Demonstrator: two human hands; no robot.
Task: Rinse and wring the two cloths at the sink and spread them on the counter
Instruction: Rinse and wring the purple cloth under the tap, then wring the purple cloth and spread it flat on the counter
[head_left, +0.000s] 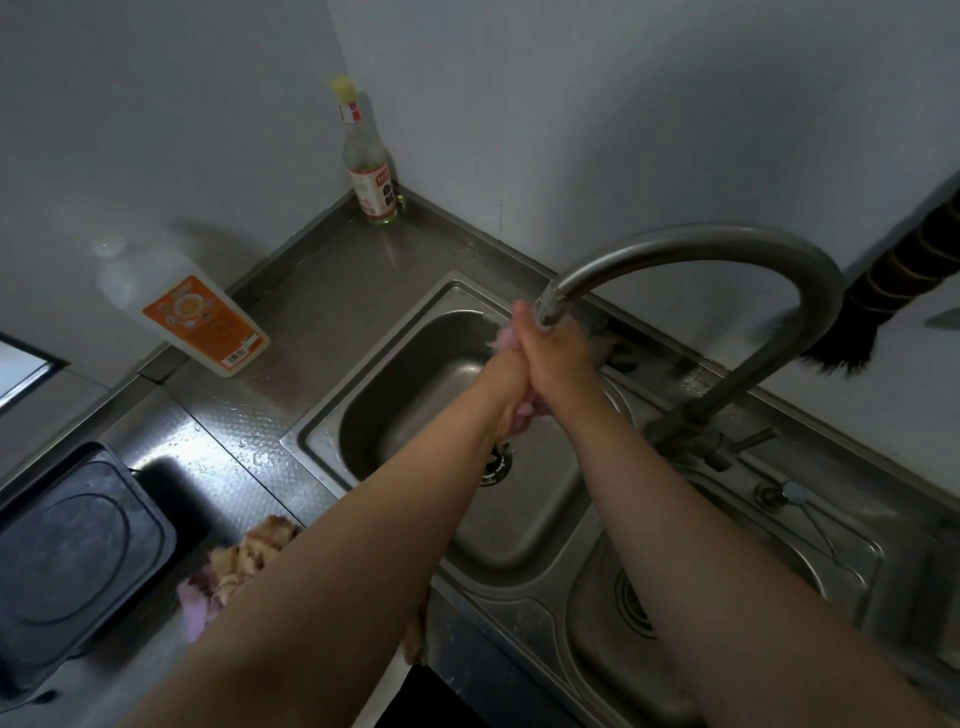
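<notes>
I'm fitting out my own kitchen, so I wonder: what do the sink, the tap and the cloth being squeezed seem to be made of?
The sink looks like stainless steel, brushed grey with soft reflections and a pressed rim. The tap seems the same metal, a duller bent tube. The pink cloth, gripped by the left hand and right hand, looks like soft, fuzzy fabric, perhaps microfibre; it is mostly hidden, so I can't be sure.

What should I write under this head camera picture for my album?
Both hands squeeze a pink cloth under the tap over the sink.
</notes>
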